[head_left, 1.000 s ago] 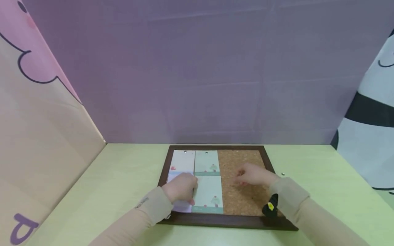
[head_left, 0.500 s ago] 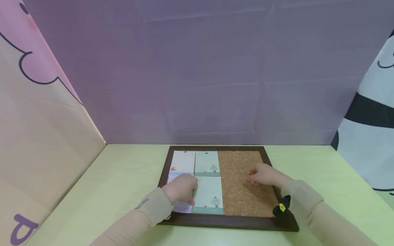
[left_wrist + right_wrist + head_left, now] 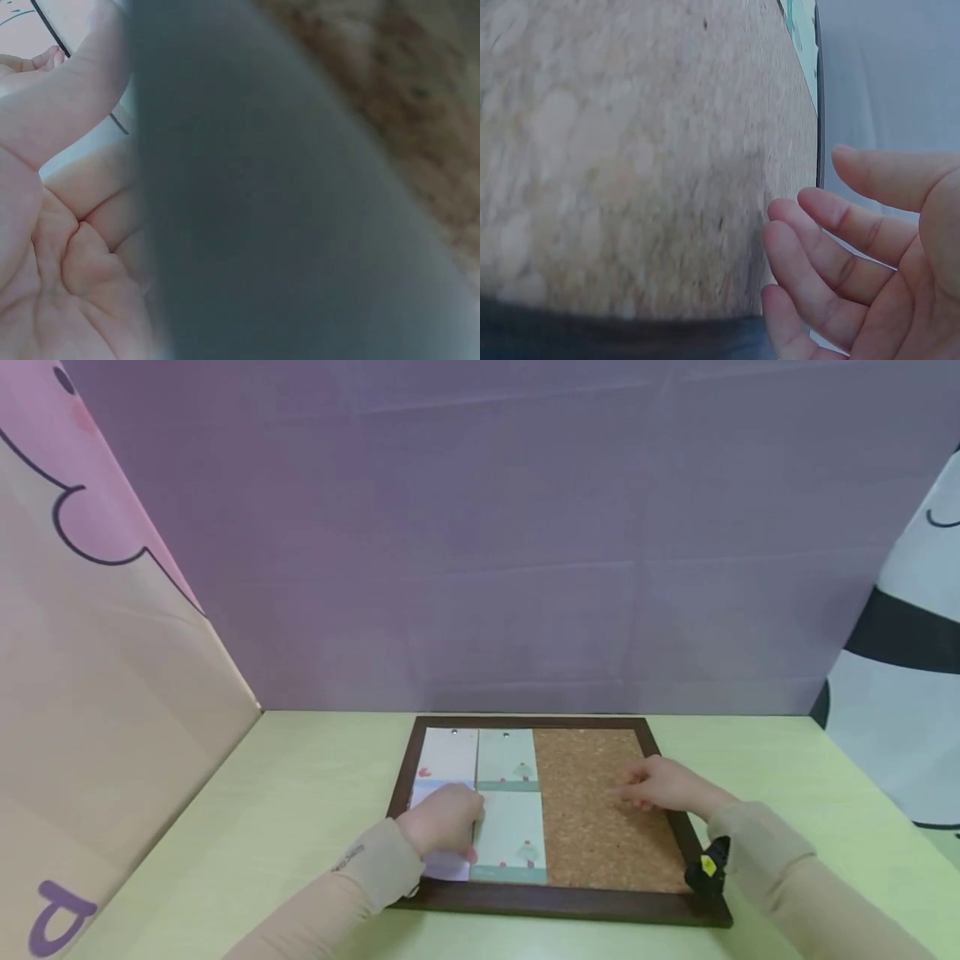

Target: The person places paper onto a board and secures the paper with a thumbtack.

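Note:
A dark-framed cork board (image 3: 585, 835) lies flat on the table. Four-sided paper sheets cover its left half: a white sheet (image 3: 448, 752) and a green sheet (image 3: 506, 756) along the top, a lilac sheet (image 3: 448, 868) and another green sheet (image 3: 510, 827) below. My left hand (image 3: 442, 820) rests on the lilac sheet and partly hides it; a blurred grey surface (image 3: 255, 210) blocks its fingertips in the left wrist view. Over bare cork at the right, my right hand (image 3: 663, 783) hovers with loosely bent fingers (image 3: 802, 262) and nothing between them.
Small metal pins sit at the top of the white and upper green sheets. A dark wooden frame (image 3: 555, 906) borders the board. Behind the pale table (image 3: 322, 743) stands a purple backdrop (image 3: 480, 543), with printed cloth panels at both sides.
My right hand has moved rightward across the cork toward the frame's right edge. The small pin on the table at right is now hidden behind the hand. My left hand stays put.

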`<state>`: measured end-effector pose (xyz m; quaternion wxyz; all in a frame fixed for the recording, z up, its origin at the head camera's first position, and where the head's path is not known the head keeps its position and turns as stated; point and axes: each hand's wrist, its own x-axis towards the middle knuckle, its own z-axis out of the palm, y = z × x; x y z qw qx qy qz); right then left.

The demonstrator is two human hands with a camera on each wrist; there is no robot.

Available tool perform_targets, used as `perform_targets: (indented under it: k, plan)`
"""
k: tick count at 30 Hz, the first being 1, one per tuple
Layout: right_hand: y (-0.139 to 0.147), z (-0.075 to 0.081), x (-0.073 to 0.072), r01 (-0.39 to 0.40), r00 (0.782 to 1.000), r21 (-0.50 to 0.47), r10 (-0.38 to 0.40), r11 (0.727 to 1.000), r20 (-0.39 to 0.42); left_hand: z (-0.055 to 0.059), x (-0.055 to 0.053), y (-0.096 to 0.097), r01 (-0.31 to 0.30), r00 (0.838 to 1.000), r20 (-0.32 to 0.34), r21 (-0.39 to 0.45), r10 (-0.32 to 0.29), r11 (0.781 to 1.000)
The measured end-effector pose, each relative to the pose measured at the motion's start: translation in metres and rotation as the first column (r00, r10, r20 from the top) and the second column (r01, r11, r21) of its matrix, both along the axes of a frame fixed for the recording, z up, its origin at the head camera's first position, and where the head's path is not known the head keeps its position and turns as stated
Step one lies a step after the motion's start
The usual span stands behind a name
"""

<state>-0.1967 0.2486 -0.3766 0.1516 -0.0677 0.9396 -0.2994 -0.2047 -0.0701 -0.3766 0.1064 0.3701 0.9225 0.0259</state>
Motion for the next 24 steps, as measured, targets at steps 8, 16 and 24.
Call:
perform_targets:
  k: [8,16,24]
  plan:
    - [0.012,0.001,0.003,0.008,1.000,-0.032,-0.008,0.999,-0.017,0.000,0.001,0.001,-0.004,1.000,-0.008,-0.017,0.003,1.000]
    - [0.023,0.000,0.003,0.031,0.999,0.002,-0.031,1.000,-0.025,-0.001,0.001,0.001,-0.013,1.000,-0.002,-0.013,0.013,1.000]
    - [0.031,0.003,0.003,0.054,0.998,0.047,-0.052,0.997,-0.033,-0.002,0.001,0.001,-0.012,1.000,-0.006,-0.005,0.012,1.000]
